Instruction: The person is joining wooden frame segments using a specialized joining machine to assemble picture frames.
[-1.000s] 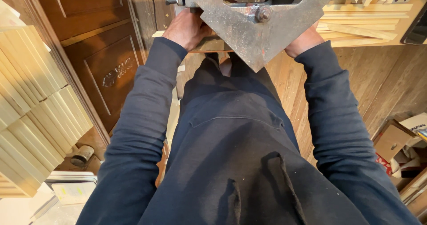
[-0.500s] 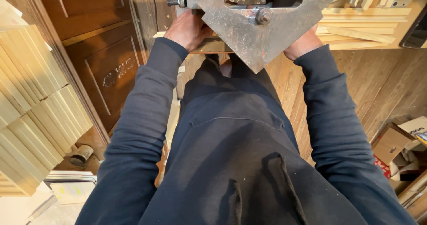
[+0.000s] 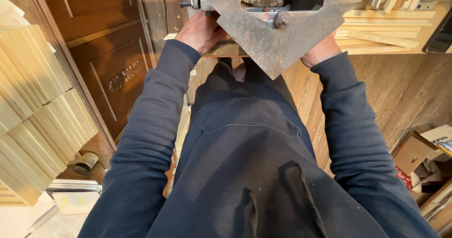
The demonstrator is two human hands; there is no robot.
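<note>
Two hands in view, both the person's own, both up under one rusty grey metal bracket [image 3: 278,35], a triangular plate with its point aimed down and one bolt head [image 3: 282,19] near its top. Left hand [image 3: 201,31] is curled around a wood strip [image 3: 226,50] that runs under the bracket's left side; fingers wrapped over it, so closed on the strip. Right hand [image 3: 321,52] is tucked behind the bracket's right edge, only wrist and heel of the palm showing; cannot tell whether its fingers are apart or closed, or what they hold. One threaded rod end [image 3: 186,3] sticks out left of the bracket top. Two dark blue sleeves, one dark hooded top fills the centre. One stack of pale wood slats [image 3: 391,31] right of the bracket on a wooden surface, count of slats unclear. Many pale wood blocks [image 3: 33,120] stacked at far left, too many to count. One dark panelled wooden door [image 3: 117,64] behind them. One small tin can [image 3: 85,162] on the floor lower left. One open brown cardboard box [image 3: 416,155] at lower right, with a red package [image 3: 404,178] just beside it; print on both too small to tell.
</note>
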